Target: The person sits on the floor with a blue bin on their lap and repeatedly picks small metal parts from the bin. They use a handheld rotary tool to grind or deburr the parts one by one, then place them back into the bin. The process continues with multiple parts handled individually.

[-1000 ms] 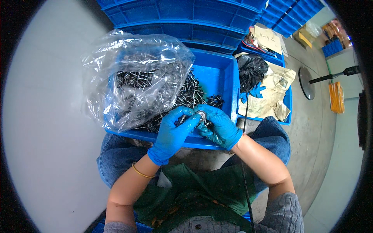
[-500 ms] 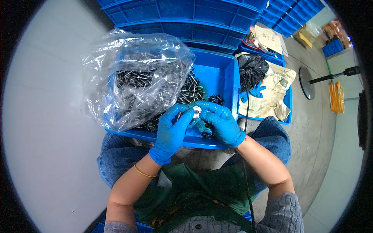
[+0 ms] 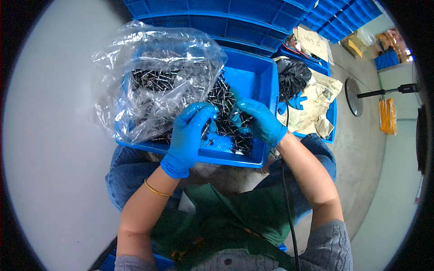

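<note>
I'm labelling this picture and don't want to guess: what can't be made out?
All in the head view:
- Whether the left hand grips anything: its gloved fingers hide it.
- Whether the right hand grips anything: its curled fingers cover it.
- The full count of dark pin-like parts: the clear plastic bag obscures some with folds and glare.
- The stacked blue crates' top: cut off by the upper edge.

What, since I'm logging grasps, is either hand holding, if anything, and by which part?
It cannot be told: the left hand and right hand curl above the dark parts, and no held piece shows clearly.
</note>
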The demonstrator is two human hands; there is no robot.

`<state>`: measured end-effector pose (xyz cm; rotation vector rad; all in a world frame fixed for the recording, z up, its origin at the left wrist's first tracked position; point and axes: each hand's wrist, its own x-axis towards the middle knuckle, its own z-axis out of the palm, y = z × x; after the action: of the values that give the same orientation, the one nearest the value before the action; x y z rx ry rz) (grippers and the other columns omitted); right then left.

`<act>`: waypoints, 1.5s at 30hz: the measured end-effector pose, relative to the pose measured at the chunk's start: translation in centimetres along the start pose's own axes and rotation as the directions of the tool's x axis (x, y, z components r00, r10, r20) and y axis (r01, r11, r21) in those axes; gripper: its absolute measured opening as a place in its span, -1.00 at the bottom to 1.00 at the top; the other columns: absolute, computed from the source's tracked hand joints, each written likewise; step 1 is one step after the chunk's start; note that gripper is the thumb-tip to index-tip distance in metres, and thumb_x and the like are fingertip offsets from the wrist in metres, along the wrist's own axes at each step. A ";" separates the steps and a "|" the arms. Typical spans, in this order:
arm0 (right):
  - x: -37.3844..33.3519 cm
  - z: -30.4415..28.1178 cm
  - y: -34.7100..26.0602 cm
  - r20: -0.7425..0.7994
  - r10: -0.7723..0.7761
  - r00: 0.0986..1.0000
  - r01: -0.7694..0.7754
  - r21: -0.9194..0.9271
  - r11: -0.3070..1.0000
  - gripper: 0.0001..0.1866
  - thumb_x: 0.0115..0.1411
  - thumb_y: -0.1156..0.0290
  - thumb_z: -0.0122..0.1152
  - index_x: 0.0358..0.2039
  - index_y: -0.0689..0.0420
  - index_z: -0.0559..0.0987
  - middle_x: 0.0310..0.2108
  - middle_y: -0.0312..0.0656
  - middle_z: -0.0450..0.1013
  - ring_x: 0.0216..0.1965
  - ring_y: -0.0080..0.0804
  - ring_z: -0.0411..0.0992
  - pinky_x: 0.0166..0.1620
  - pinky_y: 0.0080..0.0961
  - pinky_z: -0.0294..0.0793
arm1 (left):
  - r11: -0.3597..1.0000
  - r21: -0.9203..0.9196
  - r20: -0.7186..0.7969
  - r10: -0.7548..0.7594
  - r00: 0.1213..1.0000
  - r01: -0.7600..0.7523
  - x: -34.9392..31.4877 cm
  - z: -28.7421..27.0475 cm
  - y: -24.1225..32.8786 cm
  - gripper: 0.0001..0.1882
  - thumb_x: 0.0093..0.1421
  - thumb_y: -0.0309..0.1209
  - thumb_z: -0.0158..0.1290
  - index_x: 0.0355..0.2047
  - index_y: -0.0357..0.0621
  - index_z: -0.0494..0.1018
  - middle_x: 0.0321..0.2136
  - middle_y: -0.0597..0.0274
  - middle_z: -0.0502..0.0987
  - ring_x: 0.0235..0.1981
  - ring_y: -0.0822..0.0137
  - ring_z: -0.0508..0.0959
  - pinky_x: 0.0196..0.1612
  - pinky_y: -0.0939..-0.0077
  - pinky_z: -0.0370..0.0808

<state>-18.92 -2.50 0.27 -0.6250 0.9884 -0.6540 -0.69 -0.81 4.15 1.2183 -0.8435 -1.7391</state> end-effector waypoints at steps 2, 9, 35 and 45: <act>1.9 -0.6 0.9 0.031 -0.003 1.000 0.017 -0.467 0.884 -0.76 0.07 0.27 -0.06 -0.51 0.16 0.47 -0.62 -0.25 0.39 -0.57 -0.50 0.37 -0.42 -0.57 0.38 | 1.000 -0.018 -0.018 0.008 1.000 -0.008 0.0 -0.1 0.3 -0.90 0.03 -0.41 -0.06 -0.47 -0.14 0.40 -0.62 0.39 0.36 -0.65 0.60 0.34 -0.65 0.77 0.27; 6.9 -3.4 9.2 0.208 0.060 0.976 0.165 -0.896 0.413 -0.72 0.00 0.19 0.05 -0.40 0.14 0.50 -0.53 -0.23 0.43 -0.55 -0.50 0.37 -0.40 -0.53 0.38 | 0.999 0.043 -0.052 0.033 0.998 -0.030 0.9 -0.6 -0.7 -0.86 0.07 -0.37 -0.14 -0.48 -0.15 0.37 -0.61 0.34 0.35 -0.59 0.56 0.33 -0.58 0.75 0.26; 7.6 0.4 11.1 0.234 0.082 0.969 0.247 -0.943 -0.225 -0.81 -0.11 0.35 -0.03 -0.52 0.13 0.51 -0.52 -0.01 0.42 -0.46 -0.09 0.41 -0.41 -0.23 0.39 | 0.994 0.002 -0.152 -0.110 0.982 0.111 1.1 -0.5 0.5 -0.88 0.04 -0.31 -0.10 -0.48 -0.04 0.38 -0.59 0.41 0.37 -0.61 0.61 0.34 -0.66 0.77 0.20; 0.0 2.0 1.1 0.004 0.111 0.994 -0.110 0.193 0.975 -0.80 0.08 0.29 -0.04 -0.43 0.16 0.44 -0.54 -0.24 0.40 -0.63 -0.55 0.36 -0.65 -0.70 0.34 | 0.990 0.138 0.002 -0.017 1.000 0.017 1.3 -1.2 -1.8 -0.89 0.04 -0.42 -0.07 -0.42 -0.12 0.40 -0.59 0.40 0.35 -0.60 0.64 0.30 -0.56 0.75 0.28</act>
<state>-16.89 -1.45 0.25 -0.3944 0.9457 -0.6446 -0.27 -1.27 1.76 1.3167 -0.9713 -1.7204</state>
